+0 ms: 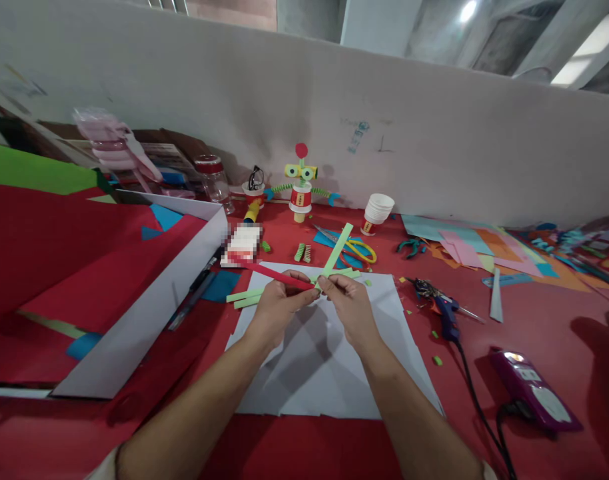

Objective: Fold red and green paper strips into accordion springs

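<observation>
Above a white sheet (324, 360), my two hands meet with their fingertips pinched close together. A red paper strip (279, 275) runs up and left out of my left hand (279, 307). My right hand (352, 307) pinches a light green paper strip (338, 248) that points up and away. The two strips come together at the fingertips, where the fingers partly cover the join. More pale green strips (244, 299) lie behind and under my hands, sticking out at the left and right. Two small folded paper springs (302, 253) sit just beyond the sheet.
A paper-cup robot figure (301, 197) stands by the wall, with stacked cups (378, 212) nearby. Yellow-handled scissors (359, 250) lie beyond my hands. A glue gun (444, 310) and its cord lead to a purple power strip (534, 390) at right. A white box (149, 293) fills the left.
</observation>
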Action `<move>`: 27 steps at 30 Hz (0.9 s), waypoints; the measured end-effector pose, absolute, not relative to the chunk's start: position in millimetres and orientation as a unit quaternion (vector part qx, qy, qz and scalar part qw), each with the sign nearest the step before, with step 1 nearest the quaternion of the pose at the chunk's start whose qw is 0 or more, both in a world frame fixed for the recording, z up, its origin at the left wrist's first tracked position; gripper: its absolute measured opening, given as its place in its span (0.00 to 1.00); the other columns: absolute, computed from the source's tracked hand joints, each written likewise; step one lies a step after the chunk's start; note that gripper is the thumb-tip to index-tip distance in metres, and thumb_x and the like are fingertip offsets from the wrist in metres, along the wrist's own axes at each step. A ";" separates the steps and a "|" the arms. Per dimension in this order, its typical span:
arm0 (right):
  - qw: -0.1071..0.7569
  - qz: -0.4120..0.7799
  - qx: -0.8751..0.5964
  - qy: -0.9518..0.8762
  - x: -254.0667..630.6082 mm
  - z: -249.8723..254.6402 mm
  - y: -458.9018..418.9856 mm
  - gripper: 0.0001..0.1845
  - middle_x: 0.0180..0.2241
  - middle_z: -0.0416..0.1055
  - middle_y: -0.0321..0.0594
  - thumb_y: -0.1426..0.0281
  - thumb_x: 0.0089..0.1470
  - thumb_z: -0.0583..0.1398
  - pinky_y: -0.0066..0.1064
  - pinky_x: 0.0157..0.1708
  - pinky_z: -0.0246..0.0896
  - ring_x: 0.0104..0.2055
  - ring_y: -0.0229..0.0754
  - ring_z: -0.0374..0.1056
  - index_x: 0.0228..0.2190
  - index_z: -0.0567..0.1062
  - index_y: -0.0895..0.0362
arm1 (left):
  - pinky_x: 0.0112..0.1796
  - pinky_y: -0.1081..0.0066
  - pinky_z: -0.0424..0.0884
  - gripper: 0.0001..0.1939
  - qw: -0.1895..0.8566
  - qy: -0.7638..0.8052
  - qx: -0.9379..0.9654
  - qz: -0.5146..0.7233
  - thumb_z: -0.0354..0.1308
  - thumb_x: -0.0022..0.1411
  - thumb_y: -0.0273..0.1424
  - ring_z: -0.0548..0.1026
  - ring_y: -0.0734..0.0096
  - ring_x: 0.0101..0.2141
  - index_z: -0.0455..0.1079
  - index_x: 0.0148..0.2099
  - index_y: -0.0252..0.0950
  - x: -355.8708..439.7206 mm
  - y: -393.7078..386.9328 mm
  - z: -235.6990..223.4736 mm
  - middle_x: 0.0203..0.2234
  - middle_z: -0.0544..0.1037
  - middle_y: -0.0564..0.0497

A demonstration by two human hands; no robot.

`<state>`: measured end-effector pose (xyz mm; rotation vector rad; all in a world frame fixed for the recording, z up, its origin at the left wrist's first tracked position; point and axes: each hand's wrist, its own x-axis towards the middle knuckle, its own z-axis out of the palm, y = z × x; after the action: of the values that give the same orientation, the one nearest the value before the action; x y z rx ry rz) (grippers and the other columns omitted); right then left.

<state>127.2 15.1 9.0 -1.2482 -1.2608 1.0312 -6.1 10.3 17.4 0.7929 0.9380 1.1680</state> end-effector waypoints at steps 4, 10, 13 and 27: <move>0.526 0.418 -0.483 -0.561 125.7 6.5 14.8 0.08 0.26 0.69 0.35 0.65 0.50 0.60 0.28 0.29 0.60 0.29 0.38 0.64 0.26 0.76 0.55 | 0.33 0.73 0.66 0.10 0.665 0.416 0.329 0.526 0.69 0.42 0.29 0.73 0.73 0.27 0.73 0.27 0.32 -8.0 11.8 12.7 0.22 0.77 0.50; 0.540 0.393 -0.482 -0.567 124.9 4.0 14.8 0.05 0.29 0.70 0.37 0.69 0.48 0.60 0.31 0.31 0.63 0.31 0.39 0.66 0.27 0.77 0.54 | 0.35 0.72 0.68 0.07 0.668 0.410 0.307 0.540 0.69 0.42 0.28 0.73 0.72 0.28 0.74 0.25 0.32 -8.1 14.6 9.9 0.22 0.77 0.50; 0.543 0.427 -0.476 -0.545 124.3 6.1 14.6 0.06 0.29 0.71 0.36 0.68 0.48 0.60 0.31 0.31 0.63 0.29 0.37 0.65 0.28 0.78 0.54 | 0.36 0.71 0.68 0.07 0.671 0.415 0.293 0.540 0.69 0.43 0.27 0.73 0.72 0.27 0.74 0.25 0.32 -7.4 14.3 10.8 0.20 0.76 0.51; 0.535 0.408 -0.504 -0.541 118.2 3.2 10.2 0.10 0.31 0.72 0.38 0.64 0.48 0.62 0.31 0.28 0.69 0.28 0.38 0.69 0.33 0.78 0.55 | 0.33 0.75 0.64 0.06 0.638 0.392 0.317 0.581 0.66 0.46 0.27 0.69 0.76 0.28 0.72 0.27 0.33 -4.0 14.0 4.9 0.22 0.73 0.55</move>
<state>118.2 10.2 3.2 -1.2013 -1.2891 0.9721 -4.0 14.0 4.9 0.7235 0.8951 1.3271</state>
